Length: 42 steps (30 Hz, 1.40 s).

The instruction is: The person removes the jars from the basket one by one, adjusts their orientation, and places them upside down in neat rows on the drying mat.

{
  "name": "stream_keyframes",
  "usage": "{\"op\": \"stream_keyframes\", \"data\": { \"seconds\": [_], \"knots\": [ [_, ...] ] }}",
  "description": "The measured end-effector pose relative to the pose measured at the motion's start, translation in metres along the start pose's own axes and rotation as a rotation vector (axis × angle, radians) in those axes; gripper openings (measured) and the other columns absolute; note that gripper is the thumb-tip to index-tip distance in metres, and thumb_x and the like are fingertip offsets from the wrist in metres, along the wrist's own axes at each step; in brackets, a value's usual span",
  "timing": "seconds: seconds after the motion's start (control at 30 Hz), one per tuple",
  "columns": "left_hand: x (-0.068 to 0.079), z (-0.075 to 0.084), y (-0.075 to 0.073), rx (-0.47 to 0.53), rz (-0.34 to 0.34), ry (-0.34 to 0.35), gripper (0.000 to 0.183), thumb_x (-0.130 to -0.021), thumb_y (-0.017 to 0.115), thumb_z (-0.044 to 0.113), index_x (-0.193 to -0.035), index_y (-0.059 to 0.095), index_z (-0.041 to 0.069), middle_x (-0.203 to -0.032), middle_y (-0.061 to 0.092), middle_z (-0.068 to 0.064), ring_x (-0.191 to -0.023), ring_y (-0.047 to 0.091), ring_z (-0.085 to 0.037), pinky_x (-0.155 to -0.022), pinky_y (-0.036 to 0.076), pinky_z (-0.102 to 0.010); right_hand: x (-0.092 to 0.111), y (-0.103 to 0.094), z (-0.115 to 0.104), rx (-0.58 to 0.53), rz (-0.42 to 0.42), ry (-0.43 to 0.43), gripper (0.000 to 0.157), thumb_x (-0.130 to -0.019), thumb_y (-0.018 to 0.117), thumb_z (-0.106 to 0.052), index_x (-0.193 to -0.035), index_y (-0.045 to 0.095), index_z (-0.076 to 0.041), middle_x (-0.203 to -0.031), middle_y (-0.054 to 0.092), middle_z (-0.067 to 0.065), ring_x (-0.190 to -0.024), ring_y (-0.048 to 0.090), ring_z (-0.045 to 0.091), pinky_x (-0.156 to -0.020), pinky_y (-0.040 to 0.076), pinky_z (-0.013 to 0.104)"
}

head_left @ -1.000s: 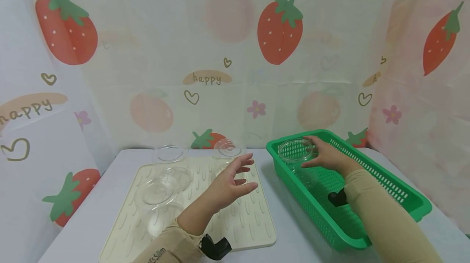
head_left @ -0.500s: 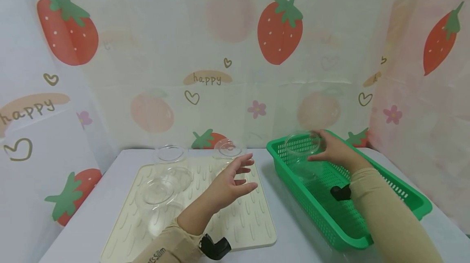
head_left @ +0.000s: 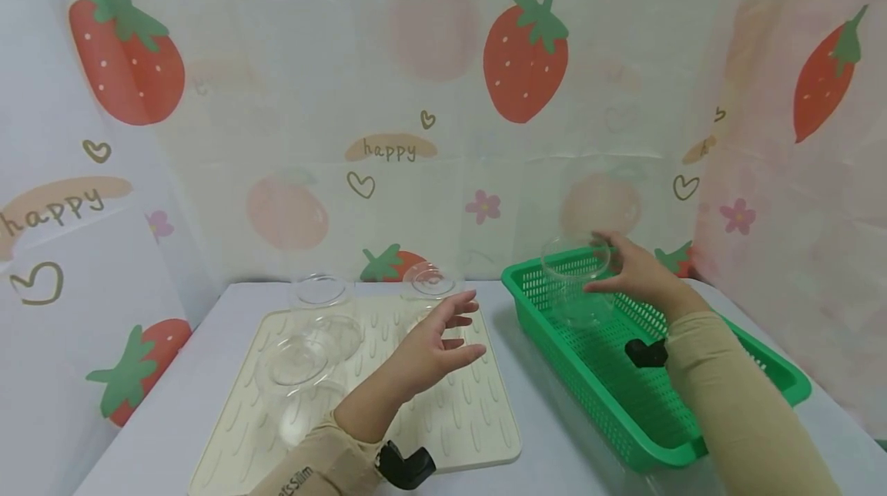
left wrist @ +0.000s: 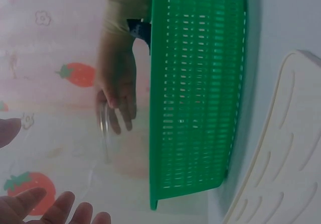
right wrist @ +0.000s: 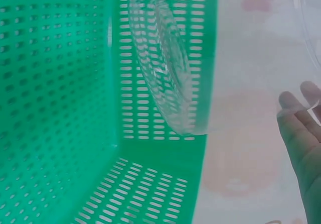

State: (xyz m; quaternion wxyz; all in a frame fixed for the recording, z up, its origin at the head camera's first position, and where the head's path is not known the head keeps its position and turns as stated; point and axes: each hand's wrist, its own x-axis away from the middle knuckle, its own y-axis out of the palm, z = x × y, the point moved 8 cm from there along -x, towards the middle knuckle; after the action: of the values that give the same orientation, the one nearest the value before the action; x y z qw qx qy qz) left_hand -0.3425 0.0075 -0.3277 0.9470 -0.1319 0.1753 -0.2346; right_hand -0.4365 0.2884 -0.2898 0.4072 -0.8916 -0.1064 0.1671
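My right hand point(head_left: 640, 276) grips a clear, round, wide-mouthed cup point(head_left: 575, 280) by its rim, over the far end of the green basket point(head_left: 564, 369). The cup's base point(right wrist: 170, 78) points down toward the basket floor in the right wrist view, while my fingers point(right wrist: 301, 133) are at the rim side. My left hand point(head_left: 433, 350) hovers over the cream ridged mat point(head_left: 478, 419), fingers spread and holding nothing. Several similar clear cups point(head_left: 298, 361) stand on the mat's left and far side; their see-through walls overlap in the head view.
At the mat's back edge, another clear cup point(head_left: 433, 280) stands to the right of a second clear cup point(head_left: 322, 290). A strawberry-print cloth point(head_left: 430, 95) closes off the back and sides. A strip of white table point(head_left: 547, 434) runs between mat and basket.
My right hand has risen with the clear cup from inside the basket and moved slightly right; more of the cup shows above the basket's rim. My left hand has stayed put.
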Motion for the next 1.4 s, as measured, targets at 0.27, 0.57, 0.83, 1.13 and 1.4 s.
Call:
{"op": "stream_keyframes", "data": {
  "seconds": [0.27, 0.57, 0.83, 1.13, 1.4],
  "knots": [
    [0.001, 0.002, -0.004, 0.009, 0.003, 0.014, 0.067, -0.084, 0.066, 0.017, -0.141, 0.031, 0.017, -0.137, 0.041, -0.003, -0.124, 0.04, -0.022, -0.099, 0.038, -0.041, -0.001, -0.009, -0.015, -0.067, 0.003, -0.012, 0.1, -0.07, 0.078, -0.031, -0.145, 0.016, -0.007, -0.141, 0.031, 0.023, -0.128, 0.032, 0.041, -0.098, 0.035, 0.053],
    [0.004, 0.003, -0.008, 0.014, 0.009, 0.007, 0.067, -0.084, 0.066, 0.018, -0.141, 0.03, 0.019, -0.138, 0.039, -0.002, -0.125, 0.039, -0.021, -0.099, 0.038, -0.041, -0.001, -0.02, -0.033, -0.085, 0.039, -0.046, 0.099, -0.072, 0.078, -0.028, -0.146, 0.015, -0.009, -0.14, 0.033, 0.024, -0.126, 0.037, 0.041, -0.097, 0.037, 0.047],
    [0.008, 0.004, -0.015, 0.003, 0.028, -0.002, 0.065, -0.085, 0.065, 0.023, -0.141, 0.031, 0.022, -0.137, 0.04, 0.0, -0.125, 0.04, -0.02, -0.099, 0.039, -0.039, 0.001, -0.022, -0.052, -0.161, 0.078, -0.078, 0.094, -0.071, 0.079, -0.021, -0.144, 0.02, -0.015, -0.142, 0.034, 0.013, -0.13, 0.035, 0.029, -0.103, 0.031, 0.038],
    [0.011, 0.003, -0.02, 0.007, 0.042, -0.019, 0.065, -0.085, 0.065, 0.023, -0.141, 0.031, 0.023, -0.137, 0.04, -0.001, -0.124, 0.041, -0.025, -0.096, 0.041, -0.042, 0.001, -0.014, -0.094, -0.27, 0.055, -0.257, 0.092, -0.071, 0.076, -0.003, -0.143, 0.02, -0.009, -0.141, 0.033, 0.017, -0.13, 0.033, 0.031, -0.1, 0.034, 0.032],
    [0.016, 0.002, -0.026, 0.037, 0.063, -0.016, 0.064, -0.086, 0.063, 0.018, -0.141, 0.031, 0.021, -0.139, 0.038, -0.006, -0.125, 0.038, -0.023, -0.099, 0.038, -0.041, -0.002, -0.001, -0.115, -0.32, 0.031, -0.311, 0.091, -0.07, 0.077, -0.001, -0.142, 0.021, -0.006, -0.14, 0.035, 0.017, -0.13, 0.034, 0.031, -0.099, 0.036, 0.026]
  ]
}}
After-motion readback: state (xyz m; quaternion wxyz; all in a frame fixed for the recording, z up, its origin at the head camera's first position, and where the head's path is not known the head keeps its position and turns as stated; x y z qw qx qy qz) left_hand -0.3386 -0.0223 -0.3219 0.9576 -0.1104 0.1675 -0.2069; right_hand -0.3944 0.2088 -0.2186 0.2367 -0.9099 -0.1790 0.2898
